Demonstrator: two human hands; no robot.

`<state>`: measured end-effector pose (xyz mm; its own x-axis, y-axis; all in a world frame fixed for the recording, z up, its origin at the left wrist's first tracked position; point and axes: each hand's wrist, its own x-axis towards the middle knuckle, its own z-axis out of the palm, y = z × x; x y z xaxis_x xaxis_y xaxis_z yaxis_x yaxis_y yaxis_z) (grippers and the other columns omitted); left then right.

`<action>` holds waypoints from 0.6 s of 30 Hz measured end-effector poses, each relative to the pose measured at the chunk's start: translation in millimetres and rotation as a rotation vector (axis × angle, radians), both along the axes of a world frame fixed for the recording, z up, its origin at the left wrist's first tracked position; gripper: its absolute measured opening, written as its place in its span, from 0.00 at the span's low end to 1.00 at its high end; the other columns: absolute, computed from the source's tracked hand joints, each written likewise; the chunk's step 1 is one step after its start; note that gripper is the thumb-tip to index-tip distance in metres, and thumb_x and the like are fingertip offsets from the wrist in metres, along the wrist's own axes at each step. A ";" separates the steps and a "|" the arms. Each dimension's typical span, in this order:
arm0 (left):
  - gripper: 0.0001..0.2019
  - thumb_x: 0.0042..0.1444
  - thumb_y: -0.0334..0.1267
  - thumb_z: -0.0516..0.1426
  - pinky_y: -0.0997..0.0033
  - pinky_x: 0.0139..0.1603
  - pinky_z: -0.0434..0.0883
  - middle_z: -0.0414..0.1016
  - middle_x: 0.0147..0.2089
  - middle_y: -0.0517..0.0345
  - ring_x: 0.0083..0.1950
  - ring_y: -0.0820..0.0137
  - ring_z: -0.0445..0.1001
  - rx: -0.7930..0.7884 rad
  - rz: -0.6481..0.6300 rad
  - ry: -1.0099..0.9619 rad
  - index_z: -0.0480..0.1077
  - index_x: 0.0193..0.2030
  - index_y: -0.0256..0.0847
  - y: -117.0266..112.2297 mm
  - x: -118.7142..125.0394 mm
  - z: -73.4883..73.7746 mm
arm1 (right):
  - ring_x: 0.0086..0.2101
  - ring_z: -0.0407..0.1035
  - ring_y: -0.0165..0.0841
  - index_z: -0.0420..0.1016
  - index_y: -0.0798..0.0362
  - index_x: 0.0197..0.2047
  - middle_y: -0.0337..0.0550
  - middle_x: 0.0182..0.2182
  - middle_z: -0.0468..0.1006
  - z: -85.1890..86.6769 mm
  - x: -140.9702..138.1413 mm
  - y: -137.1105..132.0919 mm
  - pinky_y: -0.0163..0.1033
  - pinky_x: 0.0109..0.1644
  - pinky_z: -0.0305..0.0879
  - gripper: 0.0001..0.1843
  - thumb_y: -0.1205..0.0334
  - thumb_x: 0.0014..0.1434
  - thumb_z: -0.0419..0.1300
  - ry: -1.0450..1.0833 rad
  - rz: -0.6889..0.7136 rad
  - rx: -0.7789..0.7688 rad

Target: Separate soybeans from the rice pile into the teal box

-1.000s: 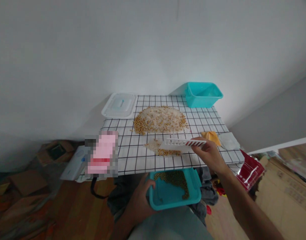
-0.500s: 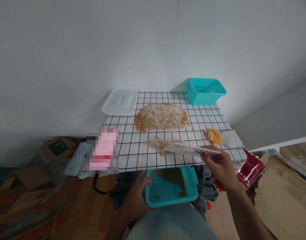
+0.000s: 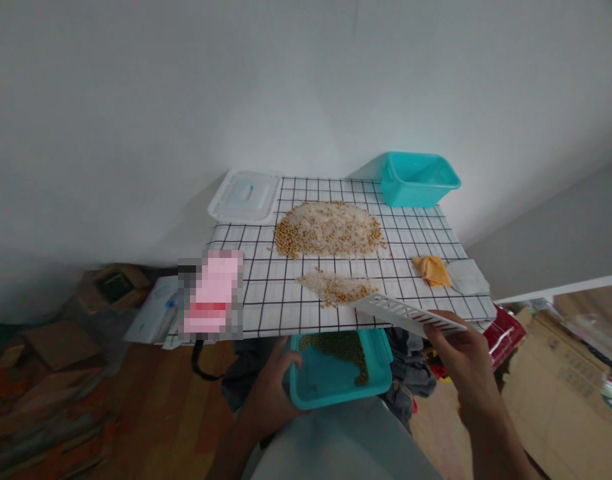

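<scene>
My left hand point(image 3: 273, 387) grips the left edge of a teal tray point(image 3: 331, 390) held below the table's front edge; green beans lie in its far part. My right hand point(image 3: 461, 353) is closed on a white slotted scraper point(image 3: 409, 315), which hangs just off the front edge of the checked table point(image 3: 266, 293). A small heap of yellow beans and rice point(image 3: 339, 287) lies close to the scraper's tip. A larger heap of beans and rice point(image 3: 331, 230) sits farther back.
A teal tub point(image 3: 419, 179) stands at the back right, a clear lid point(image 3: 246, 197) at the back left. An orange cloth point(image 3: 431, 270) and white cloth point(image 3: 466, 277) lie at the right edge. A pink blurred item point(image 3: 211, 300) sits front left. Boxes clutter the floor.
My right hand has drawn the scraper back toward me and to the right, off the small heap, which now lies uncovered. The left hand with the tray has barely moved.
</scene>
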<state>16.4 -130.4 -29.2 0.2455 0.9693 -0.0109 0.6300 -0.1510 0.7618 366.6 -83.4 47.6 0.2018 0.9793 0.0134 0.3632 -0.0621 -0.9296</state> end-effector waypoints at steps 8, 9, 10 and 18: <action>0.26 0.40 0.38 0.72 0.63 0.59 0.70 0.61 0.66 0.42 0.70 0.51 0.64 0.007 0.009 0.001 0.65 0.44 0.45 -1.8 0.8 -5.6 | 0.40 0.78 0.38 0.82 0.49 0.44 0.42 0.39 0.84 -3.4 4.4 0.6 0.39 0.45 0.74 0.10 0.58 0.60 0.65 0.005 0.028 -0.011; 0.26 0.40 0.38 0.72 0.63 0.59 0.70 0.60 0.66 0.43 0.70 0.51 0.63 0.004 0.009 -0.003 0.65 0.43 0.45 -2.1 1.0 -5.8 | 0.39 0.78 0.38 0.82 0.49 0.44 0.43 0.39 0.84 -3.4 5.3 0.0 0.39 0.45 0.74 0.10 0.57 0.60 0.65 -0.001 0.020 -0.010; 0.26 0.40 0.38 0.72 0.63 0.59 0.69 0.60 0.66 0.43 0.70 0.51 0.63 0.003 0.011 -0.006 0.65 0.43 0.45 -2.2 1.3 -5.7 | 0.39 0.78 0.39 0.82 0.49 0.44 0.43 0.39 0.84 -3.6 7.0 -0.7 0.39 0.44 0.74 0.10 0.57 0.60 0.65 -0.008 0.006 -0.010; 0.25 0.40 0.36 0.71 0.65 0.58 0.69 0.63 0.63 0.45 0.68 0.53 0.65 0.013 -0.003 -0.024 0.64 0.42 0.45 1.3 3.5 4.2 | 0.35 0.77 0.38 0.83 0.50 0.43 0.43 0.36 0.84 -4.9 23.4 -6.3 0.38 0.38 0.73 0.12 0.55 0.57 0.66 -0.097 -0.069 -0.013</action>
